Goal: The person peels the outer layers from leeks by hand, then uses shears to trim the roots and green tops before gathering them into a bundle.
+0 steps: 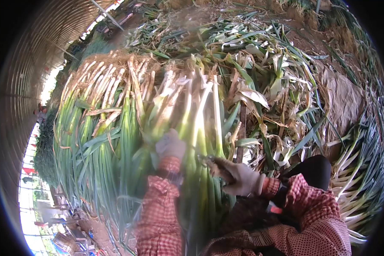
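Green onions (111,141) are being pressed by the left hand (170,146), grip unclear, while a stalk (219,143) is being pinched by the right hand (239,177), seemingly needing a firm pull.

Left hand (170,146) is just a pale smear against the bundle of green onions (111,141), fingers lost among the stalks. Right hand (239,177), at the bundle's right edge, meets a dark bit (212,164) at its fingertips, too blurred to name, grip unclear. Below both hands the bundle's green ends melt into streaks. The checked sleeves (158,217) run off the bottom edge. Far left of the bundle, a tiny figure (40,113), unreadable.
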